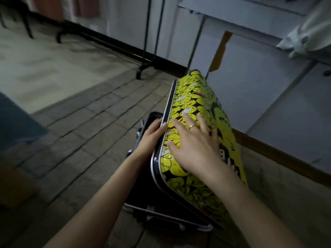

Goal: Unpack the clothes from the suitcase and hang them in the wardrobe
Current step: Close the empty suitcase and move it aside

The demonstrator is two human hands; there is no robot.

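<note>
Yellow suitcase lid (193, 97) under flat right fingers (186, 120); left fingers (157, 127) grip its edge.

The suitcase (195, 140) is a hard-shell case standing on the tiled floor at the near centre-right of the scene. Its shell carries a glossy yellow-green and black cartoon print with black lettering on the right side. A black rim with a pale edge runs along the left side of the printed shell. The case is partly open: the printed half is tilted up and leans to the right, and the dark second half lies lower, to its left. The interior is dark and its contents cannot be made out.
</note>
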